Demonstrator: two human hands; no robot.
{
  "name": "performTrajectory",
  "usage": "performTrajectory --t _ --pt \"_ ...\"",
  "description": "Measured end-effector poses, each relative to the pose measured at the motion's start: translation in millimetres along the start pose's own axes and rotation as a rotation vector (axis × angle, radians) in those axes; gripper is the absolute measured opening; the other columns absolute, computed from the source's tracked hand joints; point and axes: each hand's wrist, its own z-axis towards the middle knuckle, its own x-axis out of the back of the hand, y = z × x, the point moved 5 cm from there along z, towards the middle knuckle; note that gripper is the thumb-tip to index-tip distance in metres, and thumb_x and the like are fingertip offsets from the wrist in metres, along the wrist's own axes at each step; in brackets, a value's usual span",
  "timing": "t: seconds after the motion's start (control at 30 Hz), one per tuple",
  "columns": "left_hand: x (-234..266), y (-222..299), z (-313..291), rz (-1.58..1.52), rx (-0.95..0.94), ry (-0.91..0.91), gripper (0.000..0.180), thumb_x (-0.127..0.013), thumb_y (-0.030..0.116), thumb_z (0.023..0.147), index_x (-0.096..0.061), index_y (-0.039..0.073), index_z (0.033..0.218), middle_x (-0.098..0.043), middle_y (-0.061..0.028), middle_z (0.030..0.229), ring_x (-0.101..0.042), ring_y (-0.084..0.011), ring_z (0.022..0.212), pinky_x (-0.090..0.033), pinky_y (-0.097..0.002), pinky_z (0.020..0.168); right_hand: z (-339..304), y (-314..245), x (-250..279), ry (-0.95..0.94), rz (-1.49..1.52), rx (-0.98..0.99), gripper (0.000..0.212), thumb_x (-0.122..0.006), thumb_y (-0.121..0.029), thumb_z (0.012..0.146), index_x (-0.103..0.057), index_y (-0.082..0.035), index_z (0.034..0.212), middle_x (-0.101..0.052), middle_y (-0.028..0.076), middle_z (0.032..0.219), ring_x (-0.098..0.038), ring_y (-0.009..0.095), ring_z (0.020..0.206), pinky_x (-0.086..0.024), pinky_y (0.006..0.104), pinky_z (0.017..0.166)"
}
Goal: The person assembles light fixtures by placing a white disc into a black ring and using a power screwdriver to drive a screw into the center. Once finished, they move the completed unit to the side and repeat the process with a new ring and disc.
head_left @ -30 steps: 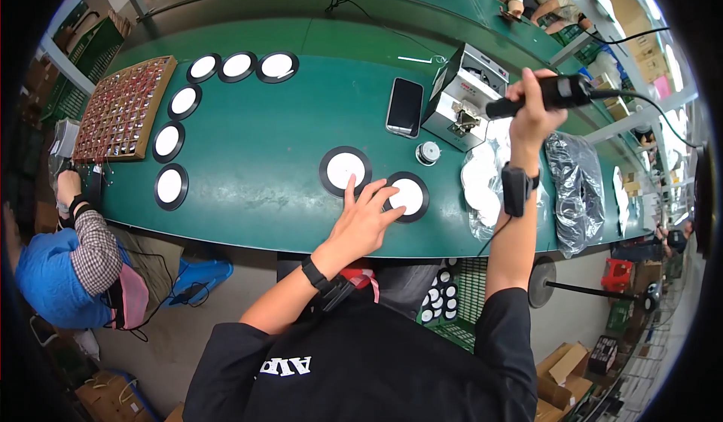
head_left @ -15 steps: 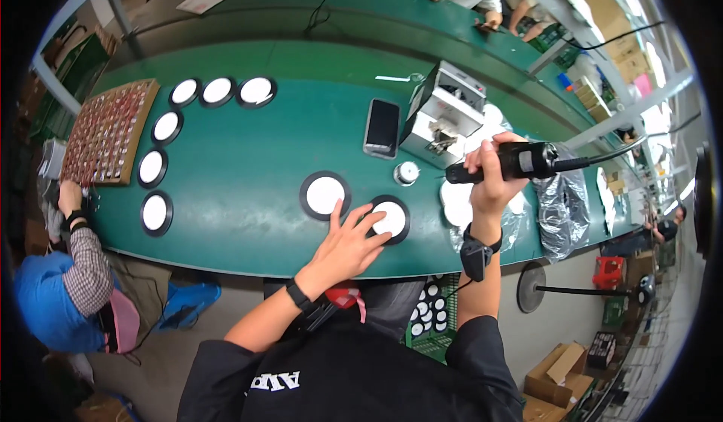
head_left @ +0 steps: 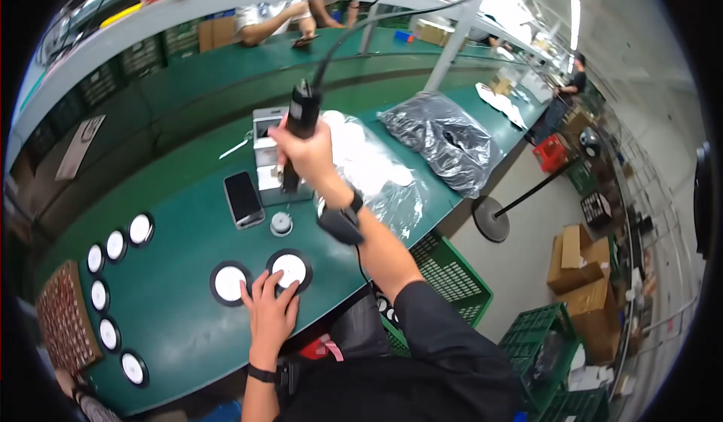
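Observation:
My right hand (head_left: 310,157) is wrapped round a black corded electric screwdriver (head_left: 303,112), its lower end in front of a grey metal box (head_left: 265,149) that looks like a screw feeder. My left hand (head_left: 269,315) lies with fingers spread on a white disc with a black rim (head_left: 295,262), like a small wheel. A similar disc (head_left: 228,282) sits just left of it, close to my fingertips. Beyond the two discs stands a small round silver part (head_left: 281,224). A dark phone (head_left: 243,200) lies beside the box.
Several more discs (head_left: 99,295) line the left of the green table (head_left: 177,241). Past them is a tray of small reddish parts (head_left: 68,318), with another person's hand (head_left: 66,380) near it. Plastic-wrapped white pieces (head_left: 369,155) and a black bag (head_left: 444,140) lie at right.
My view has swung to the right. The screwdriver has gone from beside the metal box, held sideways, to upright in front of it. My left hand stays at the same disc.

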Motion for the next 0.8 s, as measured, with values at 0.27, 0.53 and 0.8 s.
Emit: performTrajectory --t 0.27,0.53,0.8 --pt "-2 7 11 -0.015 0.002 -0.021 0.03 -0.073 0.016 0.08 -0.072 0.015 0.111 -0.059 -0.0071 0.128 -0.048 -0.0323 0.127 -0.016 -0.0644 0.116 -81 -52 25 -0.071 0.353 -0.063 0.02 -0.063 0.002 0.088 -0.051 -0.002 0.102 -0.051 0.006 0.062 -0.05 0.015 0.047 -0.045 0.0326 0.049" --pt "-1 4 7 -0.016 0.019 -0.011 0.033 -0.074 0.014 0.078 -0.07 0.013 0.11 -0.06 -0.0067 0.126 -0.048 -0.0324 0.126 -0.016 -0.0622 0.116 -52 -99 -7 -0.162 0.442 0.181 0.024 -0.062 0.0 0.087 -0.047 -0.002 0.105 -0.049 0.007 0.064 -0.049 0.016 0.048 -0.045 0.0325 0.051" --pt "-1 11 9 -0.008 0.038 -0.021 0.033 -0.075 0.014 0.076 -0.071 0.015 0.109 -0.06 -0.0062 0.126 -0.049 -0.0323 0.125 -0.018 -0.0613 0.116 -57 -117 12 -0.1 0.553 0.356 0.026 -0.063 -0.002 0.087 -0.045 -0.001 0.106 -0.048 0.007 0.064 -0.048 0.015 0.049 -0.045 0.0322 0.05"
